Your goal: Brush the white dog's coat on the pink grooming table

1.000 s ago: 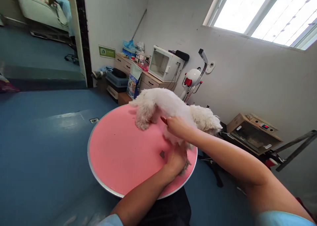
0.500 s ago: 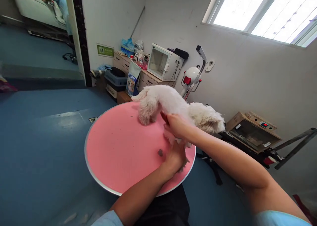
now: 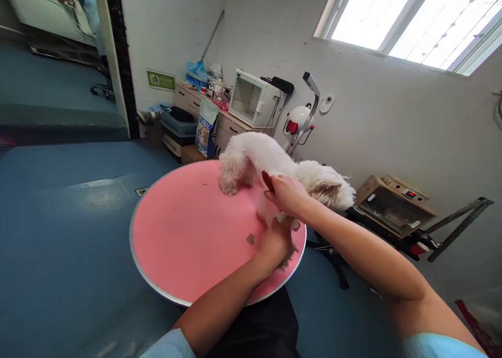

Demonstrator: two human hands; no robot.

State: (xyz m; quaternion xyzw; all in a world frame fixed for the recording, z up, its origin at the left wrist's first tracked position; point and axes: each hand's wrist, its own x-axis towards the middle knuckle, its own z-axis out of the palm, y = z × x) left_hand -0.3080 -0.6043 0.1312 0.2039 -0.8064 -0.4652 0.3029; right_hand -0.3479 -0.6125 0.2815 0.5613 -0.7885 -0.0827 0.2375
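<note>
A white dog (image 3: 266, 151) with a short-clipped back and fluffier legs and head stands on the round pink table (image 3: 188, 227), its head to the right. My right hand (image 3: 288, 193) is closed around a tool with a reddish-brown handle (image 3: 267, 180), in front of the dog's shoulder and chest. The tool's working end is hidden behind the hand. Lower down, my left hand (image 3: 276, 243) is closed on the dog's front paw (image 3: 281, 218), close to the table's near right side. Grey hair tufts (image 3: 250, 238) lie on the tabletop.
Behind the table are a drawer cabinet (image 3: 227, 123), a white glass-fronted box (image 3: 248, 99), a pet carrier (image 3: 178, 125) and a food bag (image 3: 206, 125). A wooden box (image 3: 392, 203) stands right. Through the doorway, a person in blue (image 3: 84, 4) bends over a tub.
The dog's rear has shifted slightly right and its tail no longer sticks out left. My right hand and the handle have tilted up a little. The whole view has drifted slightly.
</note>
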